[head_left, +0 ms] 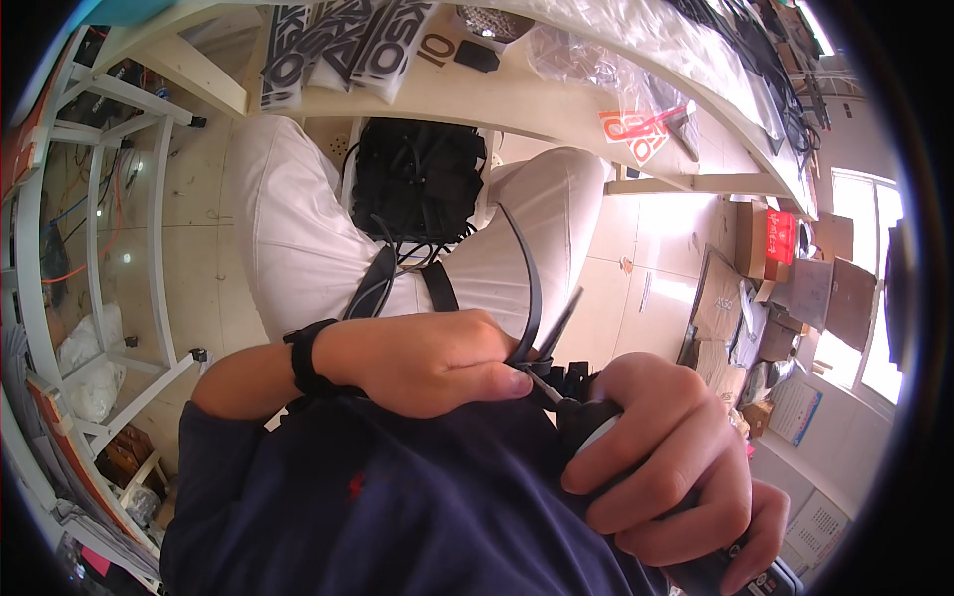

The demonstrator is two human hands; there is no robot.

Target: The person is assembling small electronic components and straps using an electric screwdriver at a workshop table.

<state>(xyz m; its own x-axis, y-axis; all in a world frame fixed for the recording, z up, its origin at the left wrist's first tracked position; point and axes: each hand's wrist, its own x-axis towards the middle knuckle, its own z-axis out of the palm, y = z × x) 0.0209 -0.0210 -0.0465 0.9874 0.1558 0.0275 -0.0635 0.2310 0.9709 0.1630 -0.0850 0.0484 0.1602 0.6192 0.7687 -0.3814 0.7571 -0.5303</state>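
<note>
Pinching long black plastic cable ties [529,288] in our closed left hand [427,363], we hold them over our lap, their long axis rising up and away. Our right hand [661,472], just beside, is wrapped around a black-handled screwdriver [586,417] whose tip meets the ties at the left grip.

Head-worn fisheye, steeply down, close above lap.

ahead: bench [517,94] edge overhangs knees | between thighs: black bundle of straps [417,179] fills gap | left: white rack [99,228] near, bare floor [199,248] between | right: cardboard boxes [795,288] crowd floor
</note>
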